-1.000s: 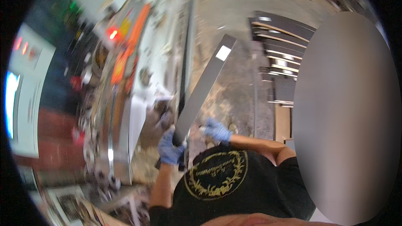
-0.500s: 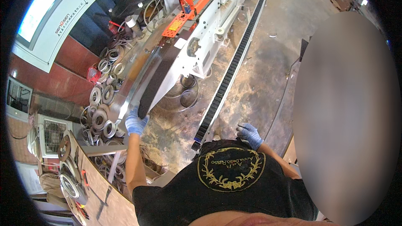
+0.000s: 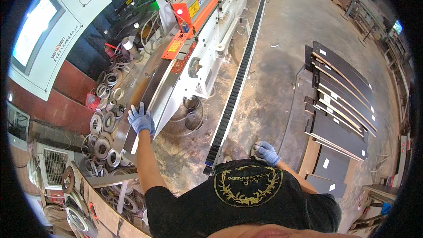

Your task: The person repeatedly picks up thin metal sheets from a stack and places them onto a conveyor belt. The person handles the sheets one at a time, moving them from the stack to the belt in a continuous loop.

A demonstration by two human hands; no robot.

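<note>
My left hand (image 3: 141, 121), in a blue-and-white glove, lies with fingers spread over the near end of a long dark strip of board (image 3: 159, 74). The strip runs along the infeed side of a white machine (image 3: 207, 57) that has an orange perforated plate (image 3: 176, 46) above it. My right hand (image 3: 266, 152), gloved likewise, hangs in front of my waist. Its fingers are loosely curled in, and I see nothing in them. Close to it is the near end of a black roller track (image 3: 216, 143) with pale rails.
Many rolls of edge band (image 3: 103, 147) lie heaped at the left. Behind them stands a control cabinet (image 3: 66, 22) with a lit screen. A wooden table (image 3: 99, 202) is at the lower left. Dark panels and strips (image 3: 339, 136) lie stacked at the right.
My left hand has gone from gripping the board's near end to lying on it with fingers spread. The view has shifted, and the panels at the right, hidden by a blurred patch before, now show.
</note>
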